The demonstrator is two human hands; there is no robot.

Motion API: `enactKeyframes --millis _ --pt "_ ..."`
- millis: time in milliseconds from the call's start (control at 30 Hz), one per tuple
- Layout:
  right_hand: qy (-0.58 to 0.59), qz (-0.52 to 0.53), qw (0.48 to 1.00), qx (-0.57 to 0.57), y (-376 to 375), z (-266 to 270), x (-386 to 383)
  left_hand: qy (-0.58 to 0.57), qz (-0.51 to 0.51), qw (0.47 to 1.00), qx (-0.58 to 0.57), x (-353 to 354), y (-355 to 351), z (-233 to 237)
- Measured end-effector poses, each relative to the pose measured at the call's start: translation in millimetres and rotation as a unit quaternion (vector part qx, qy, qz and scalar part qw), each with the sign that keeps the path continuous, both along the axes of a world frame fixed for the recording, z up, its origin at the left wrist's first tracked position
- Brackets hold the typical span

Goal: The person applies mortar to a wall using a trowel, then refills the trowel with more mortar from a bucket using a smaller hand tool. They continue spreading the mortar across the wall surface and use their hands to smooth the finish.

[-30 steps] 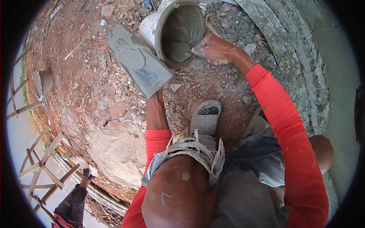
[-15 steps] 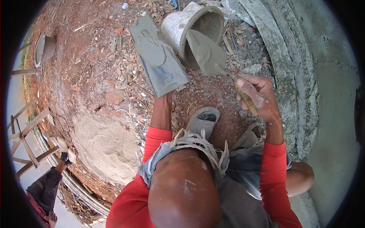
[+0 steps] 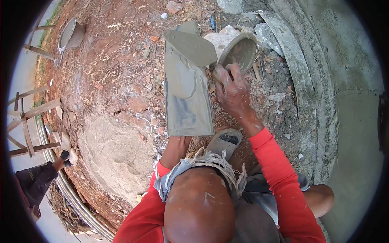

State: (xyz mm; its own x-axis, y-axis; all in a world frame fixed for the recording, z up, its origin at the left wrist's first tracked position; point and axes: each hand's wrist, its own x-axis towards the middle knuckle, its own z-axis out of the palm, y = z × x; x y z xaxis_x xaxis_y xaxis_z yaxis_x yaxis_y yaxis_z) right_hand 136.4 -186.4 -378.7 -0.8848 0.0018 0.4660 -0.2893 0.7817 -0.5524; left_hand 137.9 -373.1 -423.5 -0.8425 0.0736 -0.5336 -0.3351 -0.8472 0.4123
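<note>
My right hand (image 3: 235, 89) is closed around the handle of a trowel (image 3: 192, 46). Grey wet mortar coats the trowel's blade, which lies over the far part of a long flat board (image 3: 188, 121). A smooth layer of mortar (image 3: 180, 79) spreads along the board's upper half, while its near end shows bare, smeared metal-like surface. The board rests on my left hand, which is hidden underneath; only the wrist and forearm (image 3: 176, 150) show below the near edge. Just past my right hand, a mortar-stained bucket (image 3: 221, 39) lies tipped with its mouth towards me.
A sand pile (image 3: 115, 152) lies to the left on reddish, littered ground. Further left are another bucket (image 3: 73, 34), a wooden frame (image 3: 40, 109) and another person's leg (image 3: 60, 162). A rough concrete edge (image 3: 324, 101) runs along the right. My sandalled foot (image 3: 225, 141) is below the board.
The trowel has swung left from the bucket's mouth onto the board, carried by my right hand. The board has turned more upright in view and shifted right and nearer.
</note>
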Motion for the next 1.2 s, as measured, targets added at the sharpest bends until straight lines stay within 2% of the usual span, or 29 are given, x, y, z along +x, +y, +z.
enactKeyframes --millis 233,333,400,500,533,633,700,733,767,800,867,933,1033,1067,1100,1133,1167,1200 --pt "-0.130 -0.136 0.982 -0.014 55.6 -28.7 107.3 0.057 -0.018 0.998 0.014 -39.6 3.7 7.1" --pt "-0.260 -0.218 0.938 0.073 86.3 -36.0 102.3 0.080 -0.058 0.993 0.067 -58.3 23.2 18.0" --pt "-0.375 -0.156 0.910 0.081 110.5 -40.7 71.8 0.089 -0.099 0.984 0.118 -75.4 36.9 20.1" --pt "-0.378 -0.077 0.911 0.145 119.1 -39.2 14.8 0.099 -0.143 0.973 0.149 -115.5 40.0 -6.0" --pt "-0.391 -0.054 0.903 0.170 114.6 -36.2 -4.2 0.118 -0.160 0.972 0.122 -128.6 36.0 -22.8" --pt "-0.195 0.010 0.956 0.217 112.5 -84.7 -47.6 0.137 -0.175 0.973 0.057 -132.8 45.3 -37.7" --pt "-0.198 0.028 0.966 0.166 101.3 -107.6 -56.1 0.159 -0.163 0.970 -0.085 -132.3 55.7 -44.6" --pt "-0.202 0.038 0.969 0.140 97.8 -120.3 -54.6 0.169 -0.175 0.969 -0.026 -142.6 42.7 -70.6" --pt "-0.123 0.046 0.982 0.134 99.6 -134.6 -42.0 0.176 -0.189 0.966 0.031 -152.9 29.8 -96.5" --pt "-0.042 0.053 0.990 0.127 105.6 -149.0 -22.8 0.198 -0.227 0.952 0.058 -152.8 29.1 -96.2" --pt "0.040 0.038 0.990 0.129 104.3 -156.5 -1.2 0.209 -0.260 0.942 0.038 -147.7 23.2 -96.1" --pt "0.055 0.002 0.985 0.163 100.9 -151.5 0.7 0.196 -0.238 0.950 -0.036 -140.5 27.3 -91.4" --pt "-0.219 0.083 0.956 0.180 118.4 -131.5 -31.2 0.159 -0.201 0.962 -0.094 -120.9 54.5 -53.6" --pt "-0.042 0.071 0.995 0.065 117.6 -145.1 -37.9 0.166 -0.222 0.960 -0.044 -123.6 53.1 -57.8" --pt "0.137 0.054 0.988 -0.052 115.6 -150.1 -47.7 0.173 -0.241 0.955 0.007 -127.8 52.4 -61.0" --pt "0.120 0.059 0.988 -0.080 120.8 -153.4 -48.7 0.180 -0.259 0.947 0.059 -130.7 52.0 -64.4" --pt "0.103 0.062 0.987 -0.108 126.1 -156.4 -49.7 0.191 -0.266 0.945 0.024 -131.6 50.4 -67.7" --pt "-0.110 0.088 0.989 -0.048 141.1 -112.6 -50.1 0.203 -0.271 0.941 -0.012 -131.7 51.7 -65.1"
